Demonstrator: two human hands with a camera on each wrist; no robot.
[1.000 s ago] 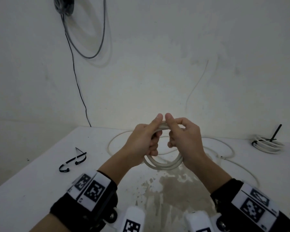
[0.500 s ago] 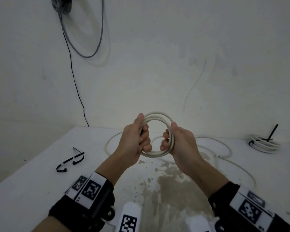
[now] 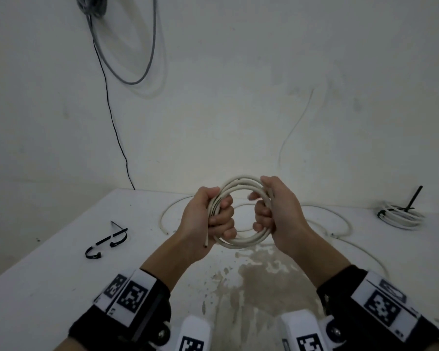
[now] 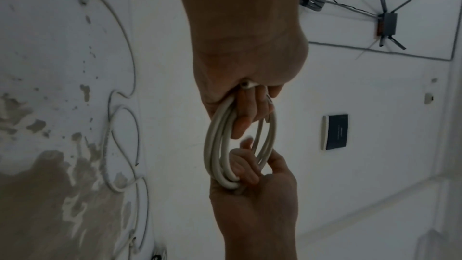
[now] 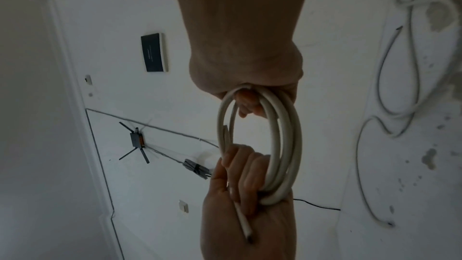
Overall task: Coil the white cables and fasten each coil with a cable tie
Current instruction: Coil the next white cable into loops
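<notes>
A coil of white cable (image 3: 241, 184) with several loops is held upright above the table between both hands. My left hand (image 3: 208, 219) grips its left side, fingers curled through the ring, and a cut cable end (image 3: 206, 243) pokes out below the palm. My right hand (image 3: 276, 214) grips the right side the same way. The same coil (image 4: 217, 157) shows in the left wrist view and the coil (image 5: 282, 145) in the right wrist view. Black cable ties (image 3: 107, 243) lie on the table to the left. A loose white cable (image 3: 340, 224) lies behind the hands.
A tied white coil (image 3: 401, 216) with a black tie sticking up sits at the far right of the white table (image 3: 48, 287). A brown stain (image 3: 259, 274) marks the table below the hands. Grey and black wires (image 3: 112, 72) hang on the wall.
The coil has been turned up from hanging low to an upright ring facing me. The hands moved apart from touching thumbs to opposite sides of the coil.
</notes>
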